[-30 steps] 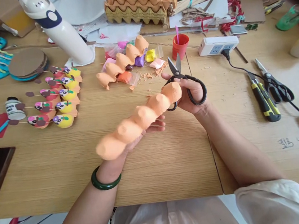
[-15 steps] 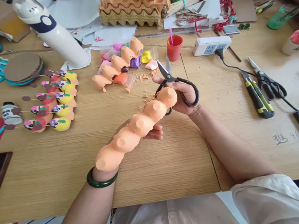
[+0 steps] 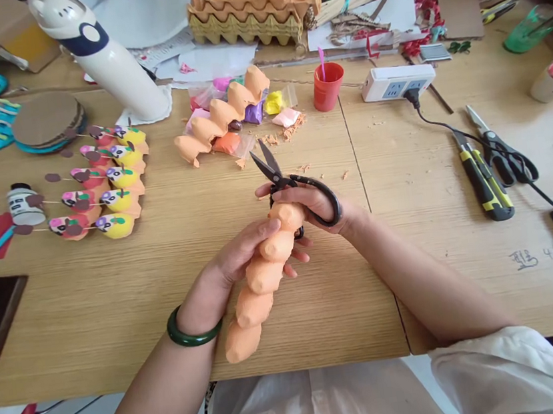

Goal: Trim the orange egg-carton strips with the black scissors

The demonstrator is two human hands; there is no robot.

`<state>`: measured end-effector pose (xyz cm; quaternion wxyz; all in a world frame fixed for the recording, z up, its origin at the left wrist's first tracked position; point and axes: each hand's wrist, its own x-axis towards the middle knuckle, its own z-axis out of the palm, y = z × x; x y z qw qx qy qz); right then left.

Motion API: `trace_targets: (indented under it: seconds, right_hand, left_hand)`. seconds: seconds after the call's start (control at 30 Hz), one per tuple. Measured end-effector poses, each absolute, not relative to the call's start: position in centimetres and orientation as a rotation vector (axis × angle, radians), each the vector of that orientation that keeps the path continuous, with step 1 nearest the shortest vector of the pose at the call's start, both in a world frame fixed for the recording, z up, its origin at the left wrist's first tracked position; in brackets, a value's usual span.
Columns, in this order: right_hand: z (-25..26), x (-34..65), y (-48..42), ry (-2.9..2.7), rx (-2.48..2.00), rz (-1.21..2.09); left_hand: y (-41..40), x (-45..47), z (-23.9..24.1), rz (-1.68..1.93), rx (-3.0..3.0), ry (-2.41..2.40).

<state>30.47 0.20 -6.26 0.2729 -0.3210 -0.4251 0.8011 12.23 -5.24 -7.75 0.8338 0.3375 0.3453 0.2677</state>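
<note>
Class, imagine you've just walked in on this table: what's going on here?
A person's left hand grips an orange egg-carton strip, thumb on top and fingers beneath. The right hand, at the strip's far end, holds black-handled scissors, blades apart and pointing away from the person. Beyond, a second strip lies by colourful packets; decorated egg cups stand to the left.

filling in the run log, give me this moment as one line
left hand: holding orange egg-carton strip | right hand: holding scissors, blades apart, by strip's far end | beyond: red cup
</note>
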Motion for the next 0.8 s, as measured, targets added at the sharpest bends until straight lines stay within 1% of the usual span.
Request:
trace_targets:
  seconds: [0.2,0.33,0.5,0.6,0.67,0.8]
  right_hand:
    - [-3.6,30.6,-0.4,-1.242,-1.086,1.739]
    - [-2.7,30.8,-0.5,-1.443,-1.143,1.517]
    - [-3.4,32.0,0.4,-1.616,-1.269,1.476]
    - [-4.4,32.8,1.1,-1.742,-1.383,1.221]
    - [-5.0,33.1,1.5,-1.849,-1.368,1.039]
    - [-5.1,33.1,1.4,-1.967,-1.233,0.907]
  left_hand:
    - [-5.5,12.7,-6.2,0.772,0.728,0.827]
    - [-5.7,12.6,-4.8,0.769,0.765,0.894]
    - [-5.4,11.9,-4.7,0.699,0.749,0.893]
    - [-5.0,11.5,-5.2,0.763,0.792,0.882]
    - [-4.9,11.2,-5.4,0.810,0.840,0.869]
    - [-4.8,10.4,-5.3,0.851,0.850,0.830]
